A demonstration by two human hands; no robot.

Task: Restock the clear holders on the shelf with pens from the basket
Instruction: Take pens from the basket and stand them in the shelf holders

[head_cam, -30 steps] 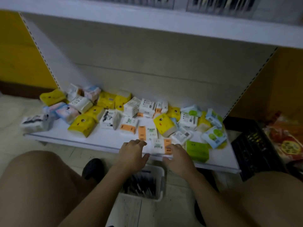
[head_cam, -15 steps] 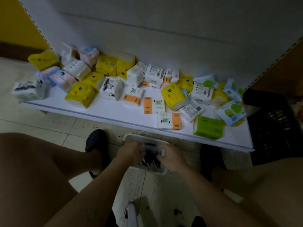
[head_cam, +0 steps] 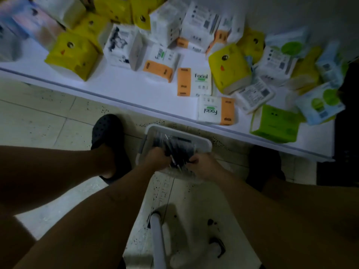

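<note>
My left hand (head_cam: 157,159) and right hand (head_cam: 203,166): both grips clamped round one bunch of pens (head_cam: 175,150), likely to carry many per trip. Pens sit inside basket (head_cam: 196,135), on floor (head_cam: 48,117). Beyond basket: shelf (head_cam: 136,88) with tissue packs (head_cam: 216,111); no holders visible.

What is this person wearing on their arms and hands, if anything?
Nothing that shows. The left forearm and right forearm are bare, no sleeves in view; the left hand and right hand wear no gloves. No watch, bracelet or ring shows, though the picture is dim.
</note>
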